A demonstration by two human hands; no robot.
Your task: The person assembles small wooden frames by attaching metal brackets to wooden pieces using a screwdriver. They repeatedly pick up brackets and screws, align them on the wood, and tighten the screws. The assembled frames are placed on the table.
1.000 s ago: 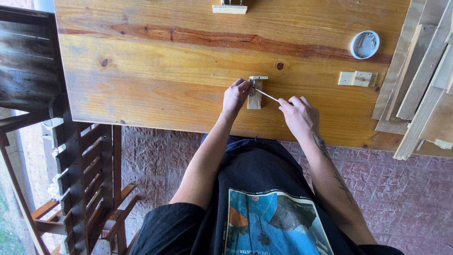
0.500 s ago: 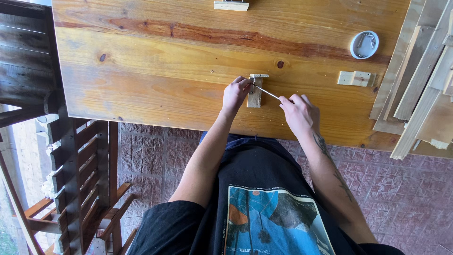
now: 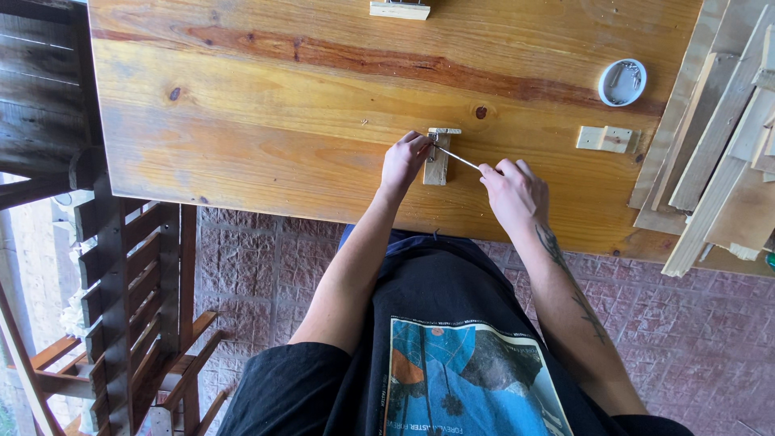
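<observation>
A small T-shaped wooden piece (image 3: 437, 161) lies near the front edge of the wooden table (image 3: 282, 105). My left hand (image 3: 404, 160) rests against its left side, fingertips pinched at its top. My right hand (image 3: 512, 192) is closed on a thin metal rod-like tool (image 3: 458, 157), whose tip points at the top of the wooden piece near my left fingers.
A small flat wooden block (image 3: 605, 139) and a round white lid with small metal parts (image 3: 622, 81) lie to the right. Another wood block (image 3: 400, 10) sits at the far edge. Stacked wooden slats (image 3: 726, 145) lean at right; a wooden chair (image 3: 113, 282) stands at left.
Both hands stay at the wooden piece with almost no movement; only the camera view has shifted slightly.
</observation>
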